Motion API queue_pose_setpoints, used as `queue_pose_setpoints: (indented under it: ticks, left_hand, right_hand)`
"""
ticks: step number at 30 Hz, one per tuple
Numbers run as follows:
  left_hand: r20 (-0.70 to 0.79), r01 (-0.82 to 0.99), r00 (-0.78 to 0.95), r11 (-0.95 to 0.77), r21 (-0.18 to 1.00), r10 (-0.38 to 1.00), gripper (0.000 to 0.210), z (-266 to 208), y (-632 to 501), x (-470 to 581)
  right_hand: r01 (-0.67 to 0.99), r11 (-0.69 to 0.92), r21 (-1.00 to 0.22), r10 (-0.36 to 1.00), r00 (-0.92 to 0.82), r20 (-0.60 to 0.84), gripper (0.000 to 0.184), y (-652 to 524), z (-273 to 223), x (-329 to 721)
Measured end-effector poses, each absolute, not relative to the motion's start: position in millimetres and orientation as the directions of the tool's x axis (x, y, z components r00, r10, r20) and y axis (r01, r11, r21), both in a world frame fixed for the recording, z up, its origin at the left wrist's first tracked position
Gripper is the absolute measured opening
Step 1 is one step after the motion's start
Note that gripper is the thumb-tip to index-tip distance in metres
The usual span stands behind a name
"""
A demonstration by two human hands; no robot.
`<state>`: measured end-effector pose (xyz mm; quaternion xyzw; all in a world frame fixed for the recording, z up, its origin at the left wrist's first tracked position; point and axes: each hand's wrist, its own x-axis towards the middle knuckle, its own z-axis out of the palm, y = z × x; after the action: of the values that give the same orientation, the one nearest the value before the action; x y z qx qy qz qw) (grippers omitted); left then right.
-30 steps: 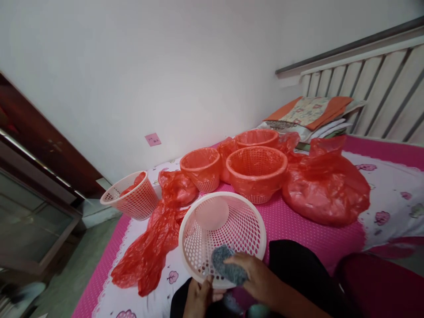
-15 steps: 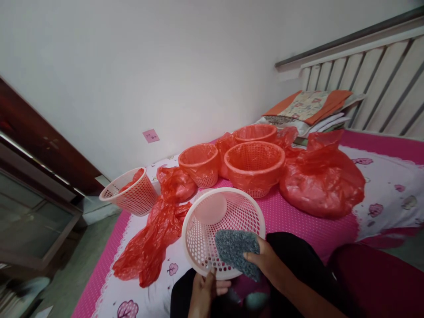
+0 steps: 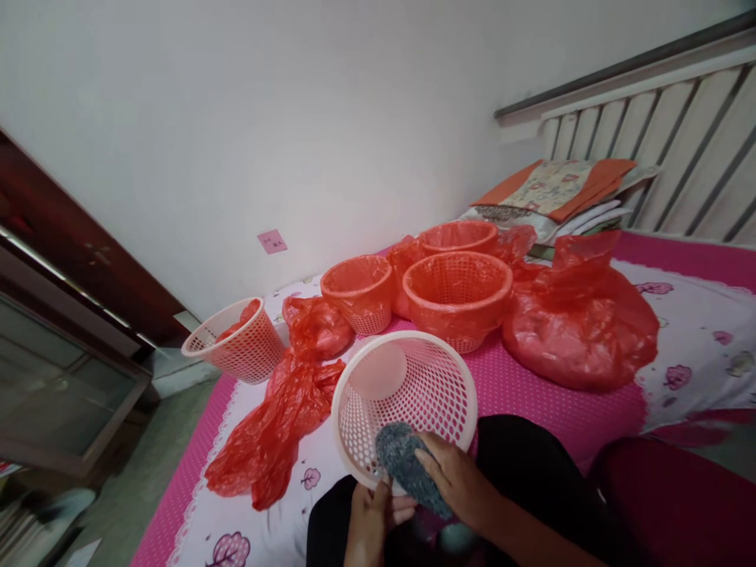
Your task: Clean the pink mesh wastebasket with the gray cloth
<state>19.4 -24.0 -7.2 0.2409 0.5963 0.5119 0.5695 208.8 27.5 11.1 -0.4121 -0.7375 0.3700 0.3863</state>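
Observation:
A pale pink perforated plastic basket (image 3: 437,378) lies tilted over my lap, its mouth facing me. My left hand (image 3: 373,504) grips its lower rim, thumb on the inner side and fingers beneath. A grey-blue fuzzy scrubbing sponge (image 3: 405,465) is bent in my right hand (image 3: 452,476), which holds it over the basket's lower rim and inner wall. Close behind the basket stands a round basket (image 3: 457,303) lined with a red plastic bag. Crumpled red plastic bags (image 3: 283,437) lie to the left.
Another pale basket (image 3: 248,354) with red plastic inside leans at the left. Two more red-lined baskets (image 3: 357,295) stand near the wall. A full red bag (image 3: 582,339) and folded cloths (image 3: 555,193) are to the right, by a radiator (image 3: 661,134).
My right hand has moved a little left and down with the sponge, which is now bent and turned narrower. My left hand still holds the basket rim.

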Motion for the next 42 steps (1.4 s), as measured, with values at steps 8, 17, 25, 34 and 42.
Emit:
queue_pose_setpoints:
  ticks: [8, 17, 25, 34, 42]
  left_hand:
    - [-0.331, -0.263, -0.262, 0.263, 0.928, 0.906, 0.052, 7.4, -21.9, 21.4]
    - [-0.347, -0.271, -0.288, 0.271, 0.923, 0.893, 0.049, 9.2, -15.9, 30.7]
    - [-0.422, -0.263, -0.268, 0.355, 0.897, 0.866, 0.064, -4.3, -19.6, 28.8]
    - [-0.432, -0.238, -0.279, 0.375, 0.896, 0.857, 0.065, -8.9, -20.4, 16.8]
    - [-0.479, -0.411, -0.249, 0.356, 0.839, 0.842, 0.067, -11.4, -22.3, 17.8]
  right_hand:
    - [0.514, 0.572, -0.639, 0.777, -0.589, 0.221, 0.104, 4.3, 12.9, 196.5]
    - [0.547, 0.631, -0.55, 0.751, -0.607, 0.259, 0.102, -6.5, -1.3, 193.1]
    - [0.568, 0.479, -0.669, 0.851, -0.486, 0.197, 0.079, 21.5, 13.0, 215.9]
    - [0.352, 0.409, -0.842, 0.9, -0.305, 0.31, 0.05, 83.1, 22.1, 218.4]
    - [0.552, 0.541, -0.635, 0.841, -0.33, 0.43, 0.073, 156.6, 21.3, 169.3]
